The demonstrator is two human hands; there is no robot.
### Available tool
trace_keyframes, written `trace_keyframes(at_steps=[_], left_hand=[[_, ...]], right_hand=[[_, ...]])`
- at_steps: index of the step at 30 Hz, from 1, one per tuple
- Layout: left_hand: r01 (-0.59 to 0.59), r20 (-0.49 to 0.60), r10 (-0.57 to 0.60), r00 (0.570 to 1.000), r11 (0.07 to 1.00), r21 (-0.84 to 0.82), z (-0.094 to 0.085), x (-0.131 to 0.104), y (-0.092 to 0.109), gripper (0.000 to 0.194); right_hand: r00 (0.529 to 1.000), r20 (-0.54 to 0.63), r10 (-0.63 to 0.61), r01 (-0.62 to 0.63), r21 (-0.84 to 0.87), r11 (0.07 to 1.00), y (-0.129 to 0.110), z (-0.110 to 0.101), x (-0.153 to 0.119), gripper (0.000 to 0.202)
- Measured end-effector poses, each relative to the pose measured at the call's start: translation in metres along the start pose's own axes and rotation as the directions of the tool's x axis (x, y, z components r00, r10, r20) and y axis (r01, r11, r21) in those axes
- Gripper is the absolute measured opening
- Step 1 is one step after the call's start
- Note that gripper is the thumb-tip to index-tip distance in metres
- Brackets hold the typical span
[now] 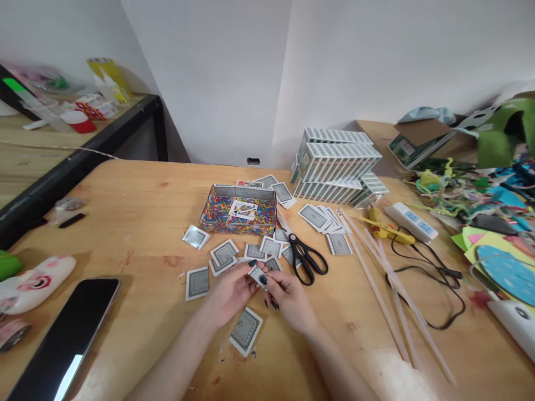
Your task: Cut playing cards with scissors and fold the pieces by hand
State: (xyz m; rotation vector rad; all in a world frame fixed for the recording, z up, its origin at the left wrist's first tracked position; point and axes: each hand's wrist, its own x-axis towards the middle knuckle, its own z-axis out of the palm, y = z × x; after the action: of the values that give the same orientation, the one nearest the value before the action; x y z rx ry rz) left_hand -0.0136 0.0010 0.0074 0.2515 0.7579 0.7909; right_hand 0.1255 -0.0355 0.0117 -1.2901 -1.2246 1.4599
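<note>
Between the fingertips of both hands is a small piece of playing card (258,275) with a grey patterned back. My left hand (232,292) pinches it from the left, and my right hand (288,295) grips its right side. Cut card pieces (224,253) lie scattered just beyond my fingers, and one larger piece (246,331) rests on the table below them. Black-handled scissors (307,259) lie right of my right hand, blades pointing away. Behind the pieces stands an open box covered in a colourful pattern (238,227), with a face card (243,210) inside.
Stacked card packs (338,161) stand at the back, with loose cards (320,218) before them. Right are glue sticks (376,278), a yellow glue gun (388,229), a power strip (412,221) and a craft pile (493,195). A phone (67,340) lies left.
</note>
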Motion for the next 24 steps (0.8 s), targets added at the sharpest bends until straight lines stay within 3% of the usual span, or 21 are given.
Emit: trace_keyframes(at_steps=[6, 10, 14, 19, 24], left_hand=[[-0.079, 0.054, 0.07, 0.996, 0.981, 0.175, 0.0013, -0.0032, 0.0034, 0.015], [-0.182, 0.013, 0.194, 0.981, 0.895, 0.407, 0.0029, -0.0045, 0.004, 0.018], [-0.257, 0.005, 0.337, 0.941, 0.707, 0.659, 0.0035, -0.0052, 0.0056, 0.02], [-0.305, 0.08, 0.448, 0.89, 0.456, 0.836, 0.0031, -0.0066, 0.0037, 0.019], [-0.285, 0.169, 0.587, 0.792, 0.11, 0.952, -0.0002, -0.0071, -0.0029, 0.015]], right_hand=[[0.993, -0.116, 0.014, -0.018, -0.035, 0.999, 0.0082, -0.0077, 0.0018, 0.035], [0.992, -0.129, -0.01, 0.003, -0.054, 0.999, 0.0095, -0.0104, 0.0018, 0.034], [0.992, -0.121, -0.042, 0.032, -0.083, 0.996, 0.0095, -0.0112, 0.001, 0.034], [0.995, -0.09, -0.053, 0.046, -0.079, 0.996, 0.0083, -0.01, -0.0005, 0.032], [0.998, -0.05, -0.03, 0.026, -0.077, 0.997, 0.0061, -0.0066, -0.0008, 0.036]])
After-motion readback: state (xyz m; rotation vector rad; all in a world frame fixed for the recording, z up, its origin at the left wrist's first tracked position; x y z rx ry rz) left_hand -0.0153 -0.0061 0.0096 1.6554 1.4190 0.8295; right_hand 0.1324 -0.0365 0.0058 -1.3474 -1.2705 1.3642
